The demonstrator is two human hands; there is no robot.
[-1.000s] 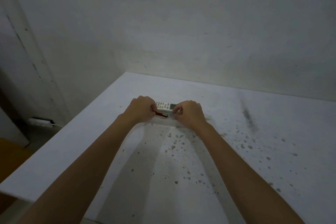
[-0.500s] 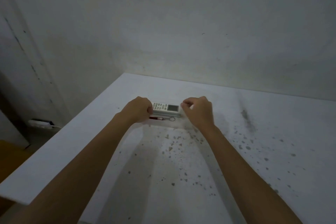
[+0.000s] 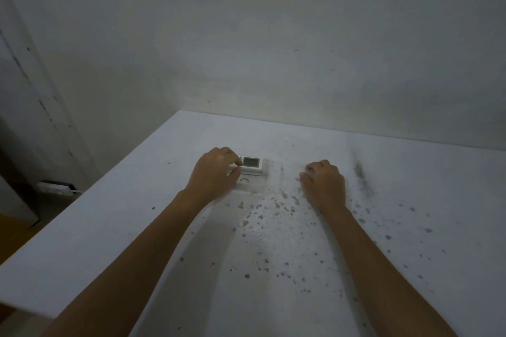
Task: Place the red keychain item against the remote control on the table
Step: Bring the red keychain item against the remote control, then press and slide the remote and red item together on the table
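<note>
Left hand [image 3: 216,175] over remote [image 3: 250,165], fingers curled, grasp unclear. Right hand [image 3: 323,182] loosely curled, empty, on tabletop [image 3: 410,227]. Keychain mostly hidden; ring [image 3: 244,180] just beside remote. Nudge gently; keep remote steady.

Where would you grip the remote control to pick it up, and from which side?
Across its two long edges near the display end, coming from above and the right. The remote control lies flat, its length running left-right; the left hand covers its button end, while the right hand rests apart on the table.
</note>
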